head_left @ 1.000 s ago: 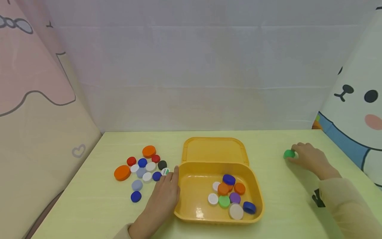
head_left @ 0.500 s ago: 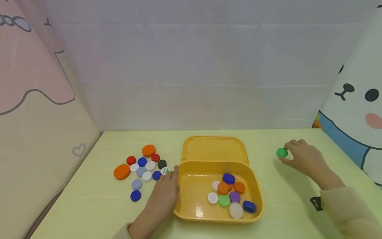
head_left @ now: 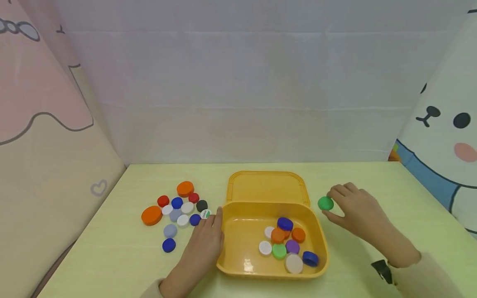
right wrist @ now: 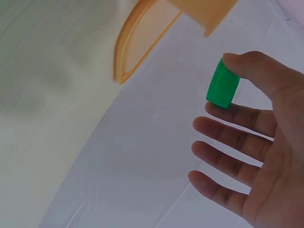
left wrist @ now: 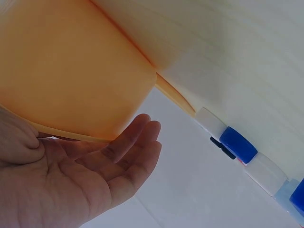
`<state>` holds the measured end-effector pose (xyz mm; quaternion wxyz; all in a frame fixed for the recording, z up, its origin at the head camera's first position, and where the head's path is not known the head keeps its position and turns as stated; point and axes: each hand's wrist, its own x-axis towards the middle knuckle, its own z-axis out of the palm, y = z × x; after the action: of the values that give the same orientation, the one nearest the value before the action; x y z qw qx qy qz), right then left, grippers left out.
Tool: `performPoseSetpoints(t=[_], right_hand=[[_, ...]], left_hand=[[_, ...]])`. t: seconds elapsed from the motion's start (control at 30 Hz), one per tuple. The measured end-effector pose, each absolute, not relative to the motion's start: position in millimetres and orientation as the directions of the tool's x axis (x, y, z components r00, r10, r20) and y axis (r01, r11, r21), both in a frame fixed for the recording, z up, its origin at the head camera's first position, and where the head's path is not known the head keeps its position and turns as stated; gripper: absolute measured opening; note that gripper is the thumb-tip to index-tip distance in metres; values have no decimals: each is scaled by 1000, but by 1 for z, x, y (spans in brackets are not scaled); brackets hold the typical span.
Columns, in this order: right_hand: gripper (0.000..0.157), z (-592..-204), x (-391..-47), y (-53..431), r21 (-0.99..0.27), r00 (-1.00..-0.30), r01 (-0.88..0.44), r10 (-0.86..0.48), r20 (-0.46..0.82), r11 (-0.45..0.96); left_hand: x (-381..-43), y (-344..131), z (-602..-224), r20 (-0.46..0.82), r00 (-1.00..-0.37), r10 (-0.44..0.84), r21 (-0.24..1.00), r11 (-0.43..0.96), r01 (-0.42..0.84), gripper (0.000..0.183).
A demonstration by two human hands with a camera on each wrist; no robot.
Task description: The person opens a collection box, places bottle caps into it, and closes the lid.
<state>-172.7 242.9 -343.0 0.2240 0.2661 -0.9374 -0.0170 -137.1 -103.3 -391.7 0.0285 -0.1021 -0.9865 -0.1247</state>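
Observation:
Between thumb and index finger, my right hand pinches a green bottle cap just off the right edge of the yellow box. The right wrist view shows this green cap edge-on, the other fingers spread below it. My left hand lies along the box's left side, its nearly straight fingers at the rim; the head view hides its thumb. Several caps lie inside toward the right half, among them a light green cap, a purple cap and a large white cap.
Left of the box lies a loose group of caps, including a large orange cap, a black cap and a dark blue cap. A yellow lid lies flat behind the box. Behind the table hangs a pale cloth.
My right hand has carried the green cap leftward from the table's right side to beside the box. The left hand and the other caps stay where they were.

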Motion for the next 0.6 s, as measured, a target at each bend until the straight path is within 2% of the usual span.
performPoseSetpoints(t=[0.27,0.6], right_hand=[[42,-345,-150,206,203,-672,-586,-610,420,785],[39,-361,-137,177,188,-512,-761,-753,414,621]], left_hand=[[-137,-103,-391,49,-982,181,254,949,187,53],[-138,-104,-393,75,-978,195,248,946,207,53]])
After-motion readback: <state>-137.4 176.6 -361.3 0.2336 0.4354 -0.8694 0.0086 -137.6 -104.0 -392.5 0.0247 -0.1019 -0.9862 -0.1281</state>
